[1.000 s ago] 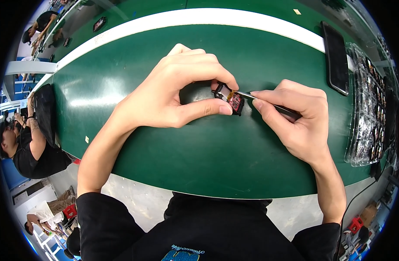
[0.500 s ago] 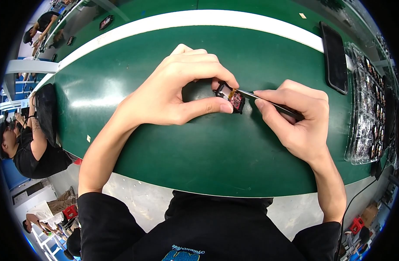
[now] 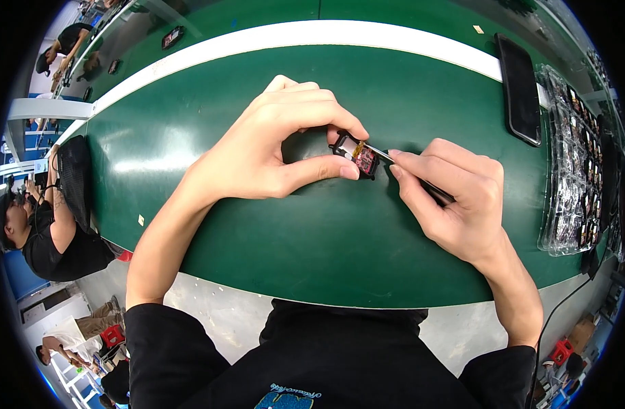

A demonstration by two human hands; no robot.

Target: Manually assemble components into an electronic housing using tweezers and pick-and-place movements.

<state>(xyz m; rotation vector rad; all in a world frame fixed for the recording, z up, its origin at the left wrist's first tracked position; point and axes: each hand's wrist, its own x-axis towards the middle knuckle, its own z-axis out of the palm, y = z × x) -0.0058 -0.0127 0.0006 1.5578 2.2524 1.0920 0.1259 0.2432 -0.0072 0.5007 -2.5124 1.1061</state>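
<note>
My left hand is closed on a small black electronic housing, its edges pinched between thumb and fingers. The housing's open face shows a silvery part, an amber strip and a reddish circuit area. In my right hand is a slim dark tool with a bright metal tip, gripped like a pen between thumb and fingers. Its tip reaches the housing's upper right edge beside the amber strip; whether it touches cannot be made out. Both hands are above the green table.
At the right lie a black phone-like slab and stacked clear plastic trays holding several small parts. A white strip crosses the table's far side, with a small dark device beyond it. A co-worker sits at the left near a black mesh object.
My right hand has shifted left and slightly down with the tool, toward the housing. The housing and my left hand have moved slightly left.
</note>
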